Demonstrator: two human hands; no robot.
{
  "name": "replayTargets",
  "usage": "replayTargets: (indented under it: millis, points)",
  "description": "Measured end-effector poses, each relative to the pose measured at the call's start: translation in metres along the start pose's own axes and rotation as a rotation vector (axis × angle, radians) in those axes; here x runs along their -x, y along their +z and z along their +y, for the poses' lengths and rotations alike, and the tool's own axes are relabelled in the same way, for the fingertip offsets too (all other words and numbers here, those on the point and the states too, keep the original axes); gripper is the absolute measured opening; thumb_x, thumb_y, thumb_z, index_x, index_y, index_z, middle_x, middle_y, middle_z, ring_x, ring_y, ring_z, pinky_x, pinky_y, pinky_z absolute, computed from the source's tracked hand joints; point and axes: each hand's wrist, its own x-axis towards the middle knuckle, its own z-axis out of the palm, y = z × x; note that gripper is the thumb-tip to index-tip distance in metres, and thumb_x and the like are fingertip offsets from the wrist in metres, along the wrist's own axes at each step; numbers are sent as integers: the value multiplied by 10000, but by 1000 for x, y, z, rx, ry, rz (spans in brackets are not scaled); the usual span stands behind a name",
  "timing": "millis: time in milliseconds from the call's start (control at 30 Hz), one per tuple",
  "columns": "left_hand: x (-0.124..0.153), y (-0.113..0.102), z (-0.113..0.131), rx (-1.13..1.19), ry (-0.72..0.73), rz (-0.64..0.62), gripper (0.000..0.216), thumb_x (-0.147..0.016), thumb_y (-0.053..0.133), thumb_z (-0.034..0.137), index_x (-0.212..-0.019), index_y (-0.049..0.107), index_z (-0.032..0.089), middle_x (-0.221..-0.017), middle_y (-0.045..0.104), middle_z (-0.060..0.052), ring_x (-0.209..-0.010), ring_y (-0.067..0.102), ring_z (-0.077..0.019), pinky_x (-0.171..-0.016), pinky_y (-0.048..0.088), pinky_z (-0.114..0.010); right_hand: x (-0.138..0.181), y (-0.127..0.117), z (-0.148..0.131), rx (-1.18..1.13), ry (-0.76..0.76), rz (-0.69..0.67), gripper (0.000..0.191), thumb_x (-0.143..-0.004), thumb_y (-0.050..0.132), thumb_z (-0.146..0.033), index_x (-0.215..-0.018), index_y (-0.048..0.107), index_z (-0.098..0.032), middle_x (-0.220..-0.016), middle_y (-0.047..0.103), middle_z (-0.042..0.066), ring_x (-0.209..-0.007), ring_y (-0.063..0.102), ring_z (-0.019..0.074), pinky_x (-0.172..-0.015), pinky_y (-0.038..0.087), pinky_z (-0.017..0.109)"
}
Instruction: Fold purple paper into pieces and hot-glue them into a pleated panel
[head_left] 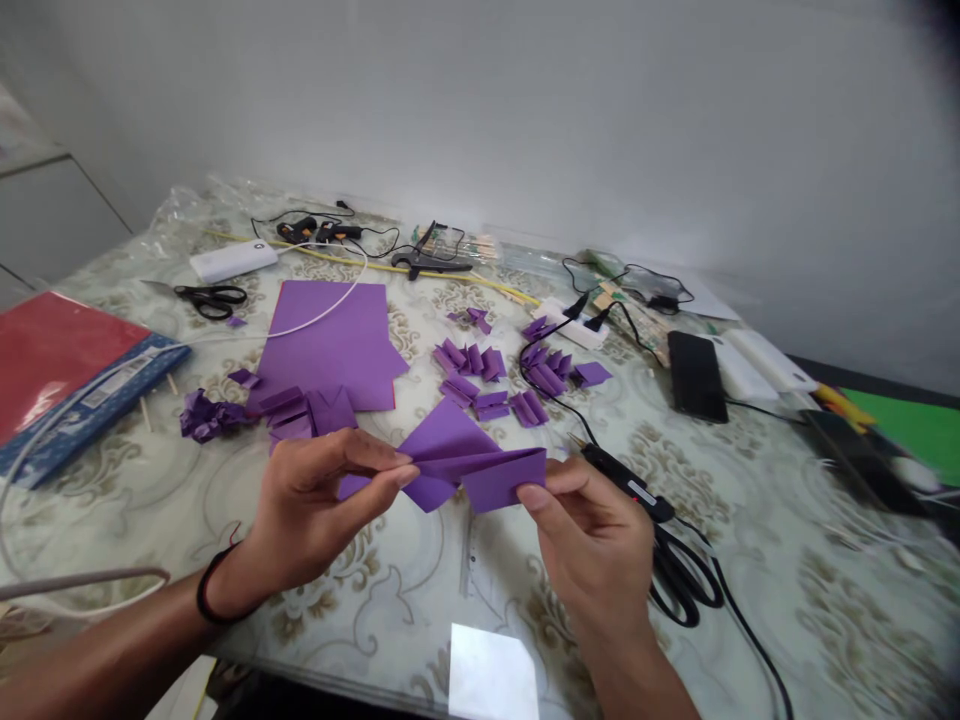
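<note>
The left hand (315, 510) and the right hand (600, 535) faced each other over the table (375, 600), thumb and forefinger of each clamped on an end of the folded purple paper (504, 482), which stretched between the fingertips, probably pinched at both ends so its layers would not spring open. Just beside the right hand lay black loop handles (686, 575) and a corded pen-shaped tool (622, 475), its tip pointing away from the wrist, perhaps for safety. Past the left fingers sat crumpled paper (214, 415) and, behind it, purple sheets (330, 335) lying flat, seemingly as spare stock. Beyond the fingertips, small folded pieces (491, 405) were loosely grouped, apparently within reach yet off the working spot. Farther from the fingers stood a power strip (574, 322), likely there to feed the plugged-in cords, and glue guns (319, 231).
</note>
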Motion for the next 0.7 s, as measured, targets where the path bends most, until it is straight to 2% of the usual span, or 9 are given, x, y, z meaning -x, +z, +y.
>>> replayTargets:
  millis: [100, 267, 400, 467, 533, 700]
  points:
    - [1, 2, 1, 24, -9, -5, 105, -928, 847, 208, -879, 797, 286, -826, 856, 55, -678, 804, -137, -627, 644, -209, 3, 0, 1, 27, -8, 31, 129, -901, 889, -285, -831, 782, -261, -853, 815, 24, -766, 773, 198, -709, 628, 307]
    - [4, 5, -4, 104, -120, 36, 162, -895, 884, 220, -869, 727, 249, -760, 809, 51, -625, 767, -122, -577, 611, -186, 3, -3, 2, 83, -3, 45, 98, -917, 879, -279, -1004, 833, -284, -873, 835, 21, -780, 798, 189, -715, 657, 274]
    - [0, 5, -11, 206, -122, -55, 218, -861, 932, 270, -917, 727, 220, -819, 795, 12, -670, 741, -127, -614, 607, -197, -1, -2, -1, 129, -89, 57, 103, -882, 887, -216, -961, 841, -263, -858, 829, 15, -761, 792, 178, -692, 654, 252]
    - [-2, 6, -13, 233, -98, -101, 283, -826, 969, 295, -1006, 764, 217, -917, 812, -14, -739, 748, -136, -666, 624, -207, -3, -2, -3, 126, -133, 23, 137, -872, 873, -158, -949, 843, -267, -870, 829, 6, -769, 792, 169, -708, 654, 244]
    - [-4, 6, -14, 230, -91, -123, 299, -833, 969, 299, -1054, 785, 218, -929, 810, -19, -746, 744, -135, -660, 618, -201, -4, -1, -4, 95, -145, -46, 196, -881, 845, -105, -966, 847, -282, -887, 831, -2, -798, 796, 161, -749, 656, 243]
    - [-5, 6, -11, 241, -46, -73, 198, -854, 946, 229, -935, 767, 204, -772, 786, 14, -639, 726, -116, -600, 610, -188, -5, -2, -3, 24, -141, -124, 242, -884, 851, -79, -977, 856, -302, -907, 840, -6, -866, 802, 152, -823, 648, 232]
